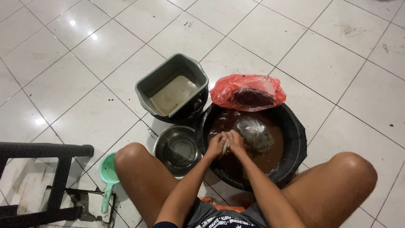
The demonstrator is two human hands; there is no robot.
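- Clearly the black basin sits between the knees so both hands reach its brown water.
- Left hand and right hand are pressed together at the basin's near-left rim, fingers curled — around what, I cannot tell.
- A clear bag floats just beside them; a red bag rests on the far rim.

A glossy black plastic basin is seen filled with murky brown liquid, beside a shiny steel bowl and a matt grey plastic tub. A crinkled red plastic bag and a smooth green plastic scoop are set on glazed, reflective white floor tiles.
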